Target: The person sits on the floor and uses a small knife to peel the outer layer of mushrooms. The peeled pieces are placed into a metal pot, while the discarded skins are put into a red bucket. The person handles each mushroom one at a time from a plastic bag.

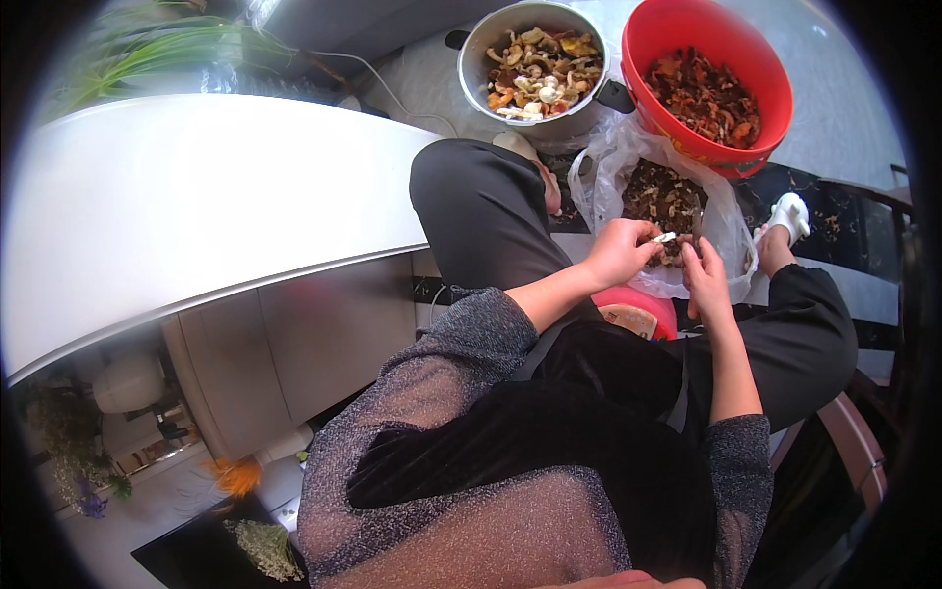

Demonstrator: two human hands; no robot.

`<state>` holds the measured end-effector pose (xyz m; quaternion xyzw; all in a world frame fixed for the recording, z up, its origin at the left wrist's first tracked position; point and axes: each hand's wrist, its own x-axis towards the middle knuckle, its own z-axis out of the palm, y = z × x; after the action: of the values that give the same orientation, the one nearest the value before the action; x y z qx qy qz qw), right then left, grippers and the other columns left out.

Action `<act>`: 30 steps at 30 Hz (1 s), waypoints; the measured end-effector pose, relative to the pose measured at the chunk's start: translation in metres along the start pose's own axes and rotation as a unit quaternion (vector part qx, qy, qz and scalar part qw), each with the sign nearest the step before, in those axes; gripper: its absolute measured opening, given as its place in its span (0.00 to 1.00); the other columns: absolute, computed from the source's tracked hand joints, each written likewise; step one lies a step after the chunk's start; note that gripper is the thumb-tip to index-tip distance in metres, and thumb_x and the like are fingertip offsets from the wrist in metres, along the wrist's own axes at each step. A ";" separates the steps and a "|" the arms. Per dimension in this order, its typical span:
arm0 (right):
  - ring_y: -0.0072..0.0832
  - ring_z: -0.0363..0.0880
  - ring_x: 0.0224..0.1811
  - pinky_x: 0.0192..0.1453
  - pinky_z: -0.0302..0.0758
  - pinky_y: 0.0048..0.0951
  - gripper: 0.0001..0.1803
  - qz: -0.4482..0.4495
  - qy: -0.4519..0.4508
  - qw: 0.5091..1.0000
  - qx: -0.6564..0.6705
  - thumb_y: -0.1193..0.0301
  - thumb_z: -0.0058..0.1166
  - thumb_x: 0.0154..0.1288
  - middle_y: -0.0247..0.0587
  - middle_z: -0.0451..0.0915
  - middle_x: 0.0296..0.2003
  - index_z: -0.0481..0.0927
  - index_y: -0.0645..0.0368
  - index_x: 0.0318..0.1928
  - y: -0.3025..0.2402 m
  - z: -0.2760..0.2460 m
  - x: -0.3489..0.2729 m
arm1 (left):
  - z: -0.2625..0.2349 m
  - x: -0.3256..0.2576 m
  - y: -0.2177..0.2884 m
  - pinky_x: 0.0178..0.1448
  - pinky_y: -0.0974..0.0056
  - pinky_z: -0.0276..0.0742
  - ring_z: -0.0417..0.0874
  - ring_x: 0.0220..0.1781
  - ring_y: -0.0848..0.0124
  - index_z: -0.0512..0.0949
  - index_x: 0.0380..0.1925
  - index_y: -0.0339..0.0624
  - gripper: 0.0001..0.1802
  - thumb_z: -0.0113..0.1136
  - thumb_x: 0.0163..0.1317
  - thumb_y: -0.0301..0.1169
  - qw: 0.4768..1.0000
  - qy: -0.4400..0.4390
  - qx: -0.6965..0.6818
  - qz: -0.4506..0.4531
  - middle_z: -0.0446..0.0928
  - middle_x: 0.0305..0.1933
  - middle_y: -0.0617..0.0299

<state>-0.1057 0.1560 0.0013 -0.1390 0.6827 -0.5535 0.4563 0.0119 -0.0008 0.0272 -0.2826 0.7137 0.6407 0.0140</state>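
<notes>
My left hand (622, 257) pinches a small whitish piece of mushroom (664, 238) between thumb and fingertips. Close beside it, my right hand (708, 280) has its fingers curled around what looks like a small knife (697, 224), its thin greyish blade pointing away from me. Both hands are over the near part of an open, clear plastic bag (726, 228), which holds brown crumbs and trimmings (659, 193). Part of the knife is hidden by my fingers.
Beyond the bag stand a metal pot (469, 74) of mushroom pieces and a red bucket (640, 29) with dark brown mushrooms. A red, round-topped object (662, 306) sits between my legs. A white tabletop (226, 196) extends left; a chair (852, 442) is at right.
</notes>
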 end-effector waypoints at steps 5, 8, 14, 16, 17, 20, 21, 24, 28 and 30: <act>0.09 0.58 0.18 0.16 0.54 0.15 0.12 0.069 -0.064 0.990 0.108 0.67 0.53 0.73 0.26 0.73 0.24 0.74 0.58 0.51 -0.021 -0.003 -0.002 | -0.004 0.005 -0.005 0.43 0.65 0.81 0.83 0.34 0.70 0.79 0.44 0.32 0.11 0.57 0.71 0.31 0.921 -0.157 -0.318 -0.164 0.85 0.40 0.52; 0.09 0.58 0.17 0.13 0.52 0.15 0.12 0.080 -0.095 0.989 0.086 0.66 0.54 0.71 0.28 0.76 0.24 0.74 0.59 0.50 -0.029 -0.004 -0.003 | -0.006 0.005 -0.008 0.47 0.64 0.81 0.83 0.38 0.69 0.77 0.45 0.32 0.12 0.58 0.70 0.31 0.906 -0.182 -0.336 -0.182 0.84 0.41 0.51; 0.10 0.63 0.17 0.12 0.54 0.16 0.12 0.097 -0.133 0.986 0.036 0.65 0.53 0.72 0.29 0.76 0.25 0.73 0.59 0.48 -0.041 -0.009 -0.005 | -0.004 0.006 -0.014 0.47 0.61 0.82 0.84 0.39 0.66 0.77 0.48 0.33 0.12 0.53 0.73 0.31 0.868 -0.223 -0.387 -0.217 0.84 0.43 0.49; 0.10 0.64 0.17 0.12 0.54 0.16 0.12 0.099 -0.140 0.985 0.032 0.65 0.52 0.72 0.29 0.77 0.25 0.72 0.59 0.49 -0.042 -0.010 -0.004 | -0.003 0.006 -0.013 0.49 0.59 0.82 0.84 0.40 0.65 0.77 0.48 0.33 0.13 0.51 0.74 0.33 0.872 -0.220 -0.380 -0.218 0.84 0.43 0.49; 0.10 0.64 0.17 0.12 0.54 0.16 0.12 0.100 -0.140 0.985 0.032 0.64 0.52 0.72 0.29 0.77 0.26 0.72 0.59 0.49 -0.042 -0.009 -0.004 | -0.002 0.005 -0.013 0.49 0.59 0.82 0.84 0.40 0.65 0.77 0.48 0.33 0.14 0.50 0.75 0.34 0.873 -0.218 -0.377 -0.218 0.84 0.43 0.48; 0.10 0.63 0.17 0.12 0.55 0.16 0.12 0.100 -0.140 0.984 0.042 0.64 0.52 0.73 0.29 0.77 0.27 0.72 0.58 0.49 -0.039 -0.009 -0.003 | -0.002 0.003 -0.007 0.52 0.57 0.82 0.85 0.43 0.62 0.77 0.49 0.34 0.16 0.47 0.76 0.36 0.878 -0.204 -0.370 -0.222 0.84 0.44 0.48; 0.10 0.63 0.17 0.12 0.55 0.16 0.12 0.112 -0.134 0.984 0.045 0.64 0.52 0.73 0.29 0.77 0.27 0.72 0.58 0.49 -0.037 -0.009 -0.003 | -0.003 0.001 -0.005 0.52 0.57 0.81 0.85 0.43 0.62 0.76 0.49 0.34 0.16 0.47 0.76 0.36 0.882 -0.200 -0.364 -0.222 0.84 0.44 0.48; 0.09 0.62 0.18 0.13 0.55 0.15 0.11 0.104 -0.139 0.983 0.059 0.64 0.51 0.74 0.27 0.75 0.26 0.72 0.58 0.48 -0.032 -0.010 -0.001 | -0.004 -0.001 0.000 0.53 0.56 0.81 0.85 0.45 0.60 0.75 0.50 0.34 0.16 0.46 0.76 0.36 0.888 -0.193 -0.352 -0.225 0.83 0.46 0.47; 0.09 0.59 0.18 0.12 0.55 0.16 0.10 0.100 -0.139 0.982 0.083 0.65 0.51 0.74 0.23 0.69 0.23 0.72 0.57 0.47 -0.024 -0.011 0.000 | -0.003 -0.002 0.001 0.50 0.60 0.82 0.86 0.42 0.63 0.75 0.50 0.34 0.14 0.46 0.75 0.33 0.888 -0.185 -0.350 -0.233 0.84 0.44 0.48; 0.09 0.56 0.18 0.11 0.55 0.16 0.10 0.111 -0.104 0.983 0.102 0.65 0.51 0.74 0.22 0.66 0.22 0.71 0.57 0.46 -0.018 -0.005 0.004 | -0.003 -0.004 0.000 0.48 0.63 0.82 0.86 0.41 0.65 0.75 0.49 0.34 0.12 0.48 0.74 0.31 0.895 -0.188 -0.342 -0.217 0.84 0.43 0.50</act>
<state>-0.1177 0.1502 0.0156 -0.0719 0.5828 -0.5484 0.5953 0.0163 -0.0020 0.0289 -0.2924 0.3556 0.8674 0.1889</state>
